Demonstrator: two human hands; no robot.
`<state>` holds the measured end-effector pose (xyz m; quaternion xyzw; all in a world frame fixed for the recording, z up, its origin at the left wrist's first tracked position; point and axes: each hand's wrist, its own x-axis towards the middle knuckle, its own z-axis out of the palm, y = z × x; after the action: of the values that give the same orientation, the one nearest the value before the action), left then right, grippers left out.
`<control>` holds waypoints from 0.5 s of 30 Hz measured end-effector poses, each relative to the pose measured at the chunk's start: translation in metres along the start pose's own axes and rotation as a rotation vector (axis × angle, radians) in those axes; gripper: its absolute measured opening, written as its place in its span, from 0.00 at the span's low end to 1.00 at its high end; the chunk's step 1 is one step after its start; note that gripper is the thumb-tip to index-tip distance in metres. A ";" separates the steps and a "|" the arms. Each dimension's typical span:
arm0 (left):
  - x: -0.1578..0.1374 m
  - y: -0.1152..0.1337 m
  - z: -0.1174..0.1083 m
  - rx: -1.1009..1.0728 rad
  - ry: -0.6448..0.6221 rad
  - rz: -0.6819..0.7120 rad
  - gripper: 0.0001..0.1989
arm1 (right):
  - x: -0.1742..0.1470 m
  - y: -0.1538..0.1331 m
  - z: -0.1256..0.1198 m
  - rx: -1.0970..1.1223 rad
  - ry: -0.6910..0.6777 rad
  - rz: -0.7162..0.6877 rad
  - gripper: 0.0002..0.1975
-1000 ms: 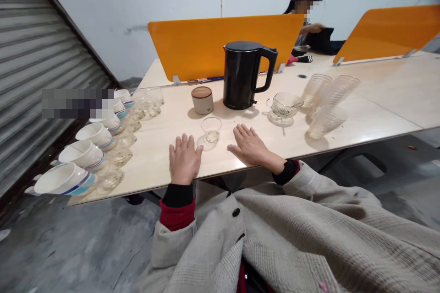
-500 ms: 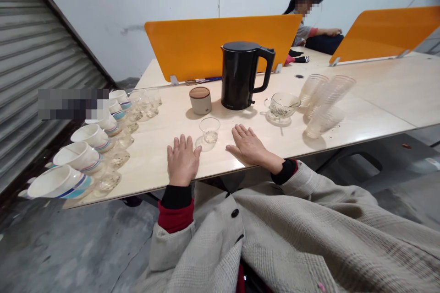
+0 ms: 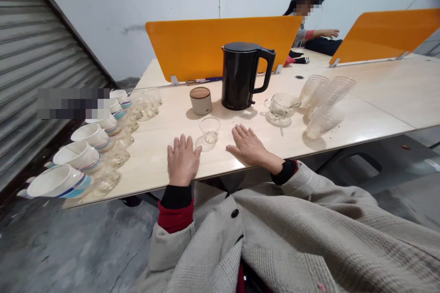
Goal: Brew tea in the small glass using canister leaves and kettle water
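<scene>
Co-worker's hand (image 3: 330, 34) shifts rightward, at one o'clock.
Our left hand (image 3: 183, 163) and right hand (image 3: 248, 145) lie spread; we best avoid jostling the cup (image 3: 211, 135), twelve o'clock.

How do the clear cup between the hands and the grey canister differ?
The clear cup is see-through; the canister is opaque grey.
The cup is open-topped; the canister wears a wood-coloured lid.
The cup stands nearer the hands; the canister stands farther back.
Both stand upright on the table, without handles.
</scene>
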<state>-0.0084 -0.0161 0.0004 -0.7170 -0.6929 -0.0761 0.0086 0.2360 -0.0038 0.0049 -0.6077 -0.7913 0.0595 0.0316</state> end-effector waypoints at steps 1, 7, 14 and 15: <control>0.000 0.000 0.000 0.001 -0.002 0.000 0.32 | 0.000 0.000 0.000 -0.001 -0.001 0.000 0.45; 0.000 0.001 -0.002 0.011 -0.013 0.002 0.32 | 0.000 -0.001 0.000 -0.004 -0.002 0.003 0.45; 0.000 0.001 -0.001 0.004 -0.007 -0.001 0.32 | -0.001 -0.002 -0.003 -0.003 -0.017 0.008 0.45; -0.001 0.001 -0.002 0.005 -0.007 -0.001 0.32 | -0.002 -0.002 -0.003 -0.003 -0.018 0.009 0.45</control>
<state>-0.0077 -0.0169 0.0021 -0.7170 -0.6933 -0.0719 0.0078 0.2347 -0.0056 0.0087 -0.6108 -0.7889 0.0637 0.0233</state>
